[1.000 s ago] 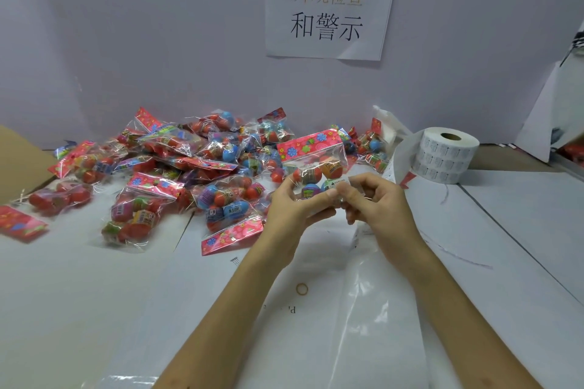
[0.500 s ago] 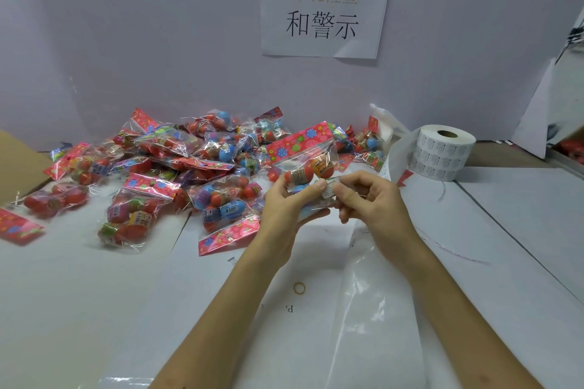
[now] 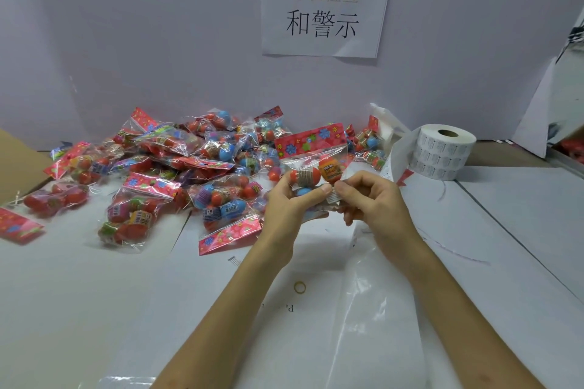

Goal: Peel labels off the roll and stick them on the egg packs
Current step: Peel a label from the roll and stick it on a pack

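1. An egg pack, a clear bag with a red flowered header holding red, orange and blue eggs, is held up above the table between both hands.
2. The left hand grips the pack's lower left side, thumb across the front. The right hand pinches a small white label at the pack's lower right corner.
3. Beyond the right hand, well apart, the label roll stands on end, its loose strip curling toward the hands.
4. Beyond and left of the left hand, a pile of egg packs spreads toward a cardboard edge.
5. Beneath the wrists lie a clear plastic sheet and a rubber band, with open tabletop on either side.
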Action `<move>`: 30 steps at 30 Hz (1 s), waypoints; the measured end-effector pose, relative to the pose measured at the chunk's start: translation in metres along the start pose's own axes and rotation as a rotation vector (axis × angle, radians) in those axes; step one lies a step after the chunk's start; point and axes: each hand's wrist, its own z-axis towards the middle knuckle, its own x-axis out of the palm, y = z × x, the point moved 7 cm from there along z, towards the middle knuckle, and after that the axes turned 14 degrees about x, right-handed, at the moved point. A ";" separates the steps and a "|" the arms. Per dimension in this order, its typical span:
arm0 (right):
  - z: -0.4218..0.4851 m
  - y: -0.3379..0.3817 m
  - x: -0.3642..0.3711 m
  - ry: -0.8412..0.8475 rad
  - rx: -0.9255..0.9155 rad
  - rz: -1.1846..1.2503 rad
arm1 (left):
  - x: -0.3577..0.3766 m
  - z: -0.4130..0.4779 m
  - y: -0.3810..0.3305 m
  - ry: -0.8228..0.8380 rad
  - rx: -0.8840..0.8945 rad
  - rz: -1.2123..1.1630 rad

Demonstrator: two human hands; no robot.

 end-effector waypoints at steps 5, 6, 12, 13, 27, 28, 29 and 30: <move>-0.001 -0.001 0.002 0.035 0.037 0.043 | 0.002 0.000 -0.001 0.012 -0.006 -0.017; 0.000 -0.001 0.002 0.024 0.038 0.045 | 0.002 -0.001 -0.001 0.021 -0.008 -0.026; 0.001 -0.003 -0.006 -0.060 0.050 0.055 | 0.007 -0.001 -0.001 0.121 -0.007 -0.035; 0.001 -0.003 -0.006 -0.052 0.056 0.057 | 0.006 0.000 0.000 0.118 -0.008 -0.040; 0.002 -0.006 -0.005 -0.054 0.085 0.045 | 0.008 0.000 0.002 0.145 -0.045 -0.056; 0.002 -0.005 -0.005 -0.058 0.076 0.037 | 0.008 0.000 0.001 0.141 -0.044 -0.055; 0.001 -0.004 -0.005 -0.058 0.063 0.024 | 0.007 0.000 0.000 0.125 -0.042 -0.049; 0.001 -0.003 -0.004 -0.056 0.049 0.007 | 0.005 0.000 0.001 0.100 -0.044 -0.039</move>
